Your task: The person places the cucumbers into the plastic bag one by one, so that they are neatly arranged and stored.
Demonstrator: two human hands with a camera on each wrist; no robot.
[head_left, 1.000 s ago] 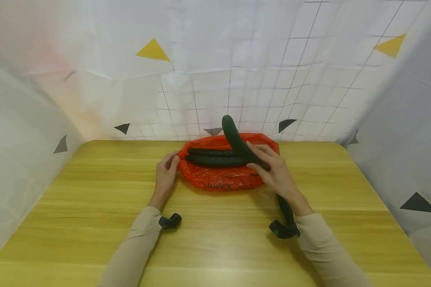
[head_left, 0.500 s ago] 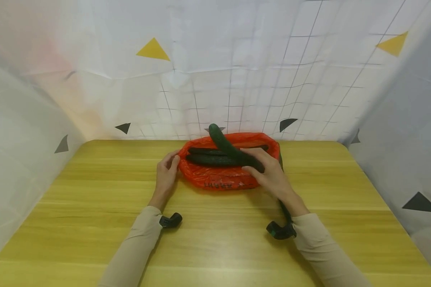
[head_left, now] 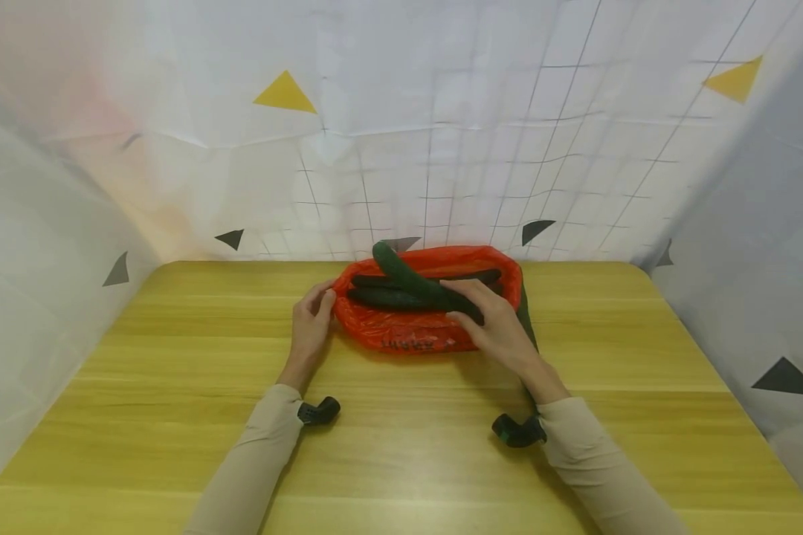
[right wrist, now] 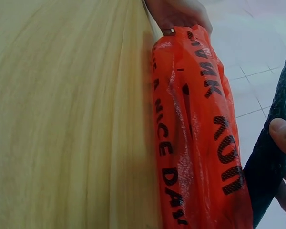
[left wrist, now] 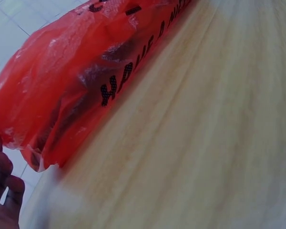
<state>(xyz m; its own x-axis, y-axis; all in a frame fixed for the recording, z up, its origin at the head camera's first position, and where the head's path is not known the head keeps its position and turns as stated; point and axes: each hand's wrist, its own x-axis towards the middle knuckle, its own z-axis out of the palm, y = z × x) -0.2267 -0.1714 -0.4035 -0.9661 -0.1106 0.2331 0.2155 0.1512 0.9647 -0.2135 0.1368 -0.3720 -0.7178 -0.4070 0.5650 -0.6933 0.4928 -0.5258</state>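
A red plastic bag (head_left: 361, 333) with black lettering lies on the table, its mouth turned up. Inside it several dark green cucumbers (head_left: 383, 299) lie side by side. My left hand (head_left: 309, 321) pinches the bag's left rim between thumb and fingers. Over the bag's mouth, my right hand (head_left: 498, 327) grips a cucumber (head_left: 407, 278) near its right end; it slants with the far tip up and to the left. In the right wrist view, my thumb presses along this cucumber (right wrist: 269, 152). Another cucumber (head_left: 527, 327) lies right of the bag, partly hidden by my right hand and wrist.
The wooden table (head_left: 401, 461) reaches back to a white sheet (head_left: 401, 148) with grid lines and triangles. Similar sheets stand at the left and right. A small black camera sits on each wrist, the left camera (head_left: 319, 410) and the right camera (head_left: 518, 431).
My right hand has moved left and slightly down with the cucumber, whose tip has dropped lower over the bag. My left hand stays at the bag's rim.
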